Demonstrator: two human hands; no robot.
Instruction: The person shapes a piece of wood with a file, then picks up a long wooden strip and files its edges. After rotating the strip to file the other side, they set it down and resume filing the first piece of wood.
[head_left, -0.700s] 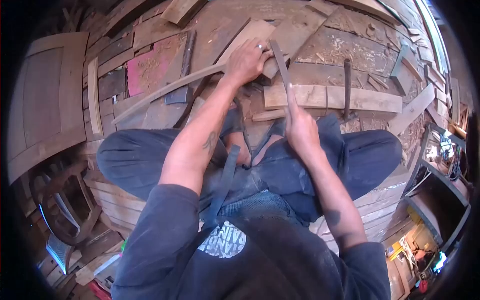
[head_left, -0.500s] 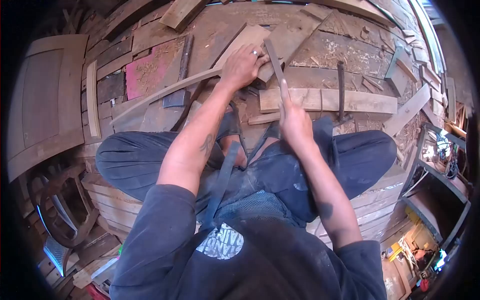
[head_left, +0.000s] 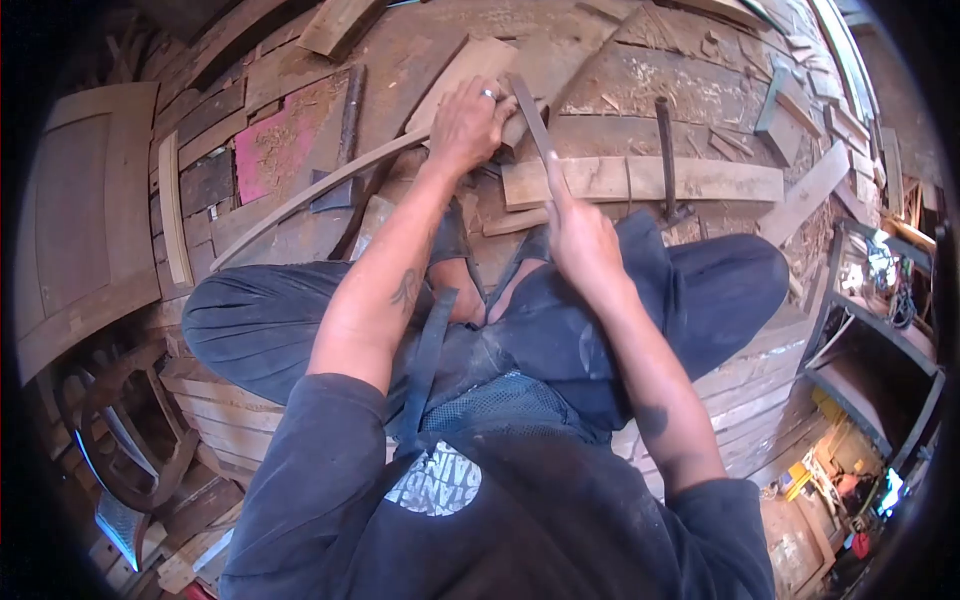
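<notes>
My left hand [head_left: 468,125], with a ring on one finger, is closed over the upper end of a thin, curved wooden strip [head_left: 320,188]. That end is hidden beneath my fingers, against a wooden board [head_left: 465,75] on the floor. The strip's other end reaches down toward my left knee. In my right hand [head_left: 583,240] is a long tool with a flat grey blade [head_left: 530,110], gripped by its lower end. The blade points up and leftward, its tip beside my left fingertips. Below the blade lies a pale plank [head_left: 700,188].
An axe-like tool [head_left: 340,190] lies left of my left forearm. Right of the blade, a dark rod with a crosswise head [head_left: 667,150] crosses the plank. A panelled wooden door [head_left: 85,210] stands at far left. Shavings and offcuts [head_left: 690,95] litter the floor.
The whole view has shifted slightly, so the boards sit further left. Relative to them, my right hand has moved a little to the right and the blade leans more. My left hand keeps its hold.
</notes>
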